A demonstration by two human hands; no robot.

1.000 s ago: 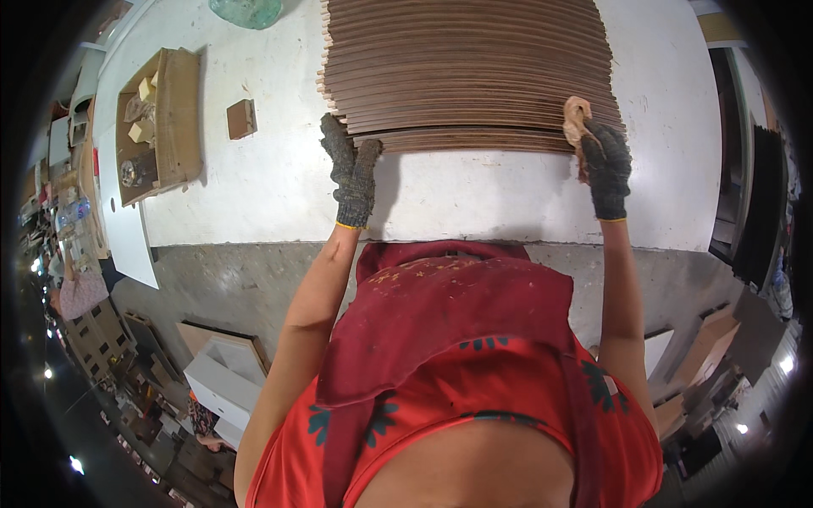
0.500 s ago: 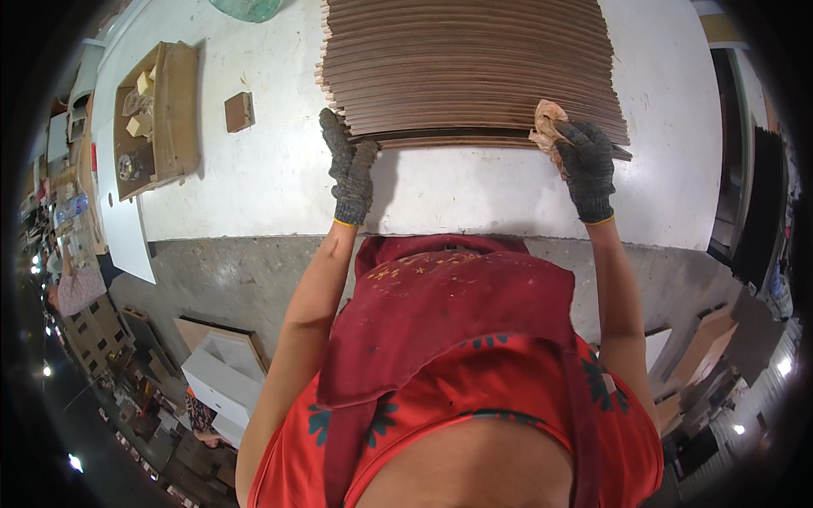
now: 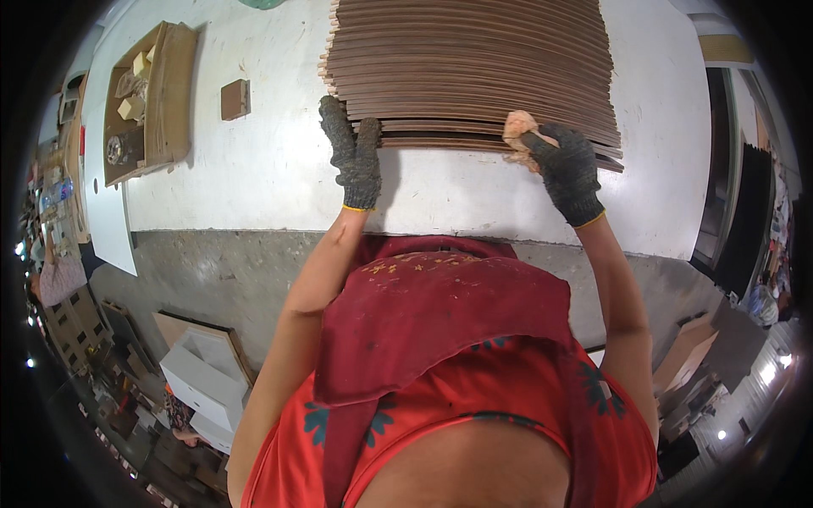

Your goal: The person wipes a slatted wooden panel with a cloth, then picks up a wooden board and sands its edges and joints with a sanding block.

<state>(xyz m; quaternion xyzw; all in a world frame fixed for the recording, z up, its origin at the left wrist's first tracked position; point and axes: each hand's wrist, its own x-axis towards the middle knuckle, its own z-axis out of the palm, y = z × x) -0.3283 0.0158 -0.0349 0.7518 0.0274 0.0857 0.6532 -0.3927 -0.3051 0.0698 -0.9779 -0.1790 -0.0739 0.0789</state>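
Observation:
Many long brown wooden strips [image 3: 474, 63] lie side by side on a white table [image 3: 457, 195]. My left hand [image 3: 353, 152], in a dark knitted glove, is at the left ends of the nearest strips, its thumb and fingers apart around those ends. A crumpled peach-coloured cloth [image 3: 519, 129] is pinched in my gloved right hand [image 3: 569, 169]. It touches the nearest strips, right of their middle. Dark gaps show between the front few strips.
On the table's left stands an open cardboard box [image 3: 169, 102] with pale yellow blocks in it. A small brown block [image 3: 235, 100] lies between box and strips. White panels [image 3: 203, 372] lean at the lower left; another person [image 3: 63, 275] is at far left.
My right hand has slid the cloth leftward along the near strips. The gaps between the front strips have widened at the left. My left hand stays at the ends.

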